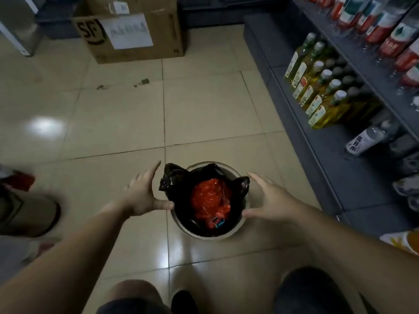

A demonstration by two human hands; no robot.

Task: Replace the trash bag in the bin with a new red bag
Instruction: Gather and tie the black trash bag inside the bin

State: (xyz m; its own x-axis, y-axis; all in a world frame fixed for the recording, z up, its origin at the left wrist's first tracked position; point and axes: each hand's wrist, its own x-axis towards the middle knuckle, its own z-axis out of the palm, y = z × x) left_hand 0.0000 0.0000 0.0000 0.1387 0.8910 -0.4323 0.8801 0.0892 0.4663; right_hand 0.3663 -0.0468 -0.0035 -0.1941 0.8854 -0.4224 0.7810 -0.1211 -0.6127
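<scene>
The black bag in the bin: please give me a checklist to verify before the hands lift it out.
1. Both hands open and free: ok. Left hand and right hand hold nothing.
2. Hands on either side of the bin: ok.
3. Black bag gripped: not ok; no fingers closed on it yet.
4. Bag edges reachable: ok; flaps stick up at the left and right rim.
5. Red wrapper trash lies inside the bag: ok.
6. New red bag at hand: cannot tell; none clearly visible.
7. Floor beyond the bin free: ok.
</scene>
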